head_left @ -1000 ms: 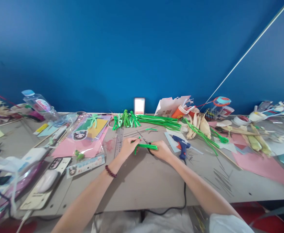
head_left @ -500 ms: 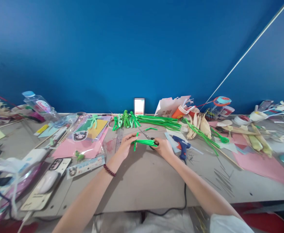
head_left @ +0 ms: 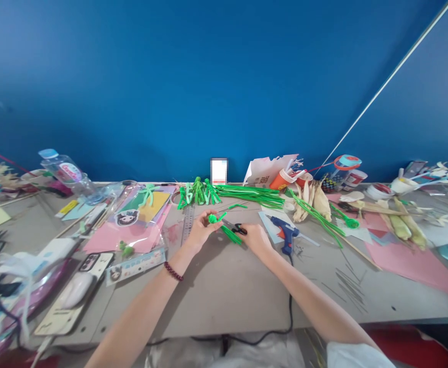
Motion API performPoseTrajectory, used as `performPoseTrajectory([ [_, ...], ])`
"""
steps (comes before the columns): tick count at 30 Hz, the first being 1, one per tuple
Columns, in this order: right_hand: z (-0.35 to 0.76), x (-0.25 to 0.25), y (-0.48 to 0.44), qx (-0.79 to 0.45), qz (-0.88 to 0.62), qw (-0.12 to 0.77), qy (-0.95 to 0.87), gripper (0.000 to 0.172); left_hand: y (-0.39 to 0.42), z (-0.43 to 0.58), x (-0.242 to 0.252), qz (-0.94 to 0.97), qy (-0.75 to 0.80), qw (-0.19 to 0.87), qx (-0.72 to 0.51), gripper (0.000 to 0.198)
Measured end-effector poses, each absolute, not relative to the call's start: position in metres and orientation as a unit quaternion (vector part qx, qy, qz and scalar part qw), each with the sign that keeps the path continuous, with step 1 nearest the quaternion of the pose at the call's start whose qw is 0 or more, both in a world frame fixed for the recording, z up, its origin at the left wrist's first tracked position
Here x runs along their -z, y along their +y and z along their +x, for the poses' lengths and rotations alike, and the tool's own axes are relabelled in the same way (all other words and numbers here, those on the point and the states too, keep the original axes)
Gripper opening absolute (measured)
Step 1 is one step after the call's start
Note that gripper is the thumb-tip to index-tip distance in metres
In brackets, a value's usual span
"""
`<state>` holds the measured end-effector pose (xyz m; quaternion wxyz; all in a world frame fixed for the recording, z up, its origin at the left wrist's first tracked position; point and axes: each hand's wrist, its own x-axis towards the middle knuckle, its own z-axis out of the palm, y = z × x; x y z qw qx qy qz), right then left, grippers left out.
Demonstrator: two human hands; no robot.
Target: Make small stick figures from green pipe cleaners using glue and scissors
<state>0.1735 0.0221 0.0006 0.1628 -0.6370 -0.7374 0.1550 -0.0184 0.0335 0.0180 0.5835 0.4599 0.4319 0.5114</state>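
Note:
Pinched in my left hand (head_left: 201,230) is a bundle of bright green pipe cleaners (head_left: 231,234), coiled into a round knob at the fingers with its loose ends slanting down to the right. My right hand (head_left: 256,237) grips scissors (head_left: 239,229) by their black handles, the blades pointing left toward the bundle. Whether the blades touch a stem I cannot tell. Behind my hands lie long green pipe cleaners (head_left: 252,195) and several finished-looking green twisted figures (head_left: 198,191). One short bent green piece (head_left: 239,206) rests just beyond the scissors.
A blue glue gun (head_left: 289,232) lies right of my right hand, its cord running to the front edge. To the left are a steel ruler (head_left: 188,221), pink paper sheets (head_left: 104,236) and a phone (head_left: 74,296) under a white mouse. Dried husks (head_left: 315,199) stand at the back right.
My left hand has turned the green bundle, so its ends now slant downward and its knob shows. In my right hand the scissors have come into clearer view, beside the stems.

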Motion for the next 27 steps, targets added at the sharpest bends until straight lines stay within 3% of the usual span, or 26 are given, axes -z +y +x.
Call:
performPoseTrajectory([
  [13,0.173,0.013,0.023,-0.17,-0.584,0.215,-0.764,0.024,0.043,-0.021,-0.006,0.33,0.319,0.723,-0.516,0.023],
  [21,0.17,0.013,0.025,-0.2,-0.561,0.324,-0.735,0.018,0.04,-0.017,-0.007,0.305,0.38,0.686,-0.54,0.03],
  [24,0.169,0.008,0.022,-0.267,-0.533,0.397,-0.698,0.022,0.035,-0.014,-0.011,0.365,0.432,0.632,-0.53,0.03],
  [27,0.171,0.004,0.023,-0.43,-0.477,0.442,-0.627,0.036,0.028,-0.012,-0.016,0.437,0.432,0.616,-0.493,0.03],
])
